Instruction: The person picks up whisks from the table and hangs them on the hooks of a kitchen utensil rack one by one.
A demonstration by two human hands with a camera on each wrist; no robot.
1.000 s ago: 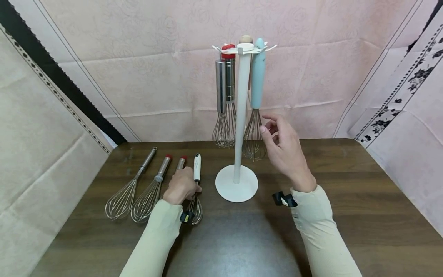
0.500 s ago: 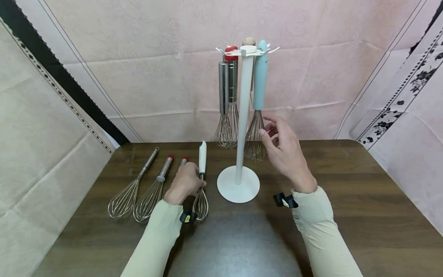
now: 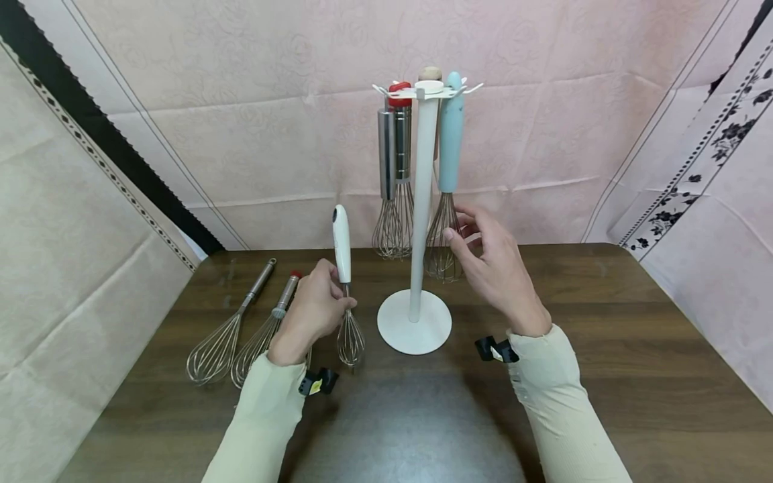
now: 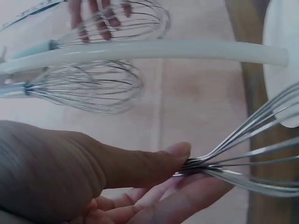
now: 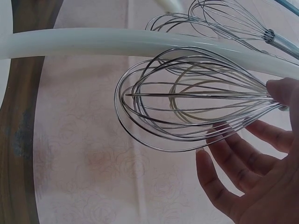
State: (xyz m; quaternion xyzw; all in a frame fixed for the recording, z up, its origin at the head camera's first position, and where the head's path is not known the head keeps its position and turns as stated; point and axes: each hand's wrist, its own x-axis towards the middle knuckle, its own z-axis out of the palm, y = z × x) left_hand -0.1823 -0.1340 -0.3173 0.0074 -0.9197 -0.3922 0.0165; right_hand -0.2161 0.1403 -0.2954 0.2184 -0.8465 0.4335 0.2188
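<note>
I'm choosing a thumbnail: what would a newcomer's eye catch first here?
Probably the tall white stand with a round base on the brown wooden table. Next, perhaps, the light-blue-handled wire whisk hanging on its right, by the right hand. Left of the stand, the left hand pinches a white-handled wire whisk.

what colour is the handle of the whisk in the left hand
White: the whisk handle shows best in the head view.

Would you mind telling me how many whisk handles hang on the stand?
4: silver handle and red-topped handle left of the pole, blue handle right, and beige-topped handle behind, mostly hidden; others may be hidden.
</note>
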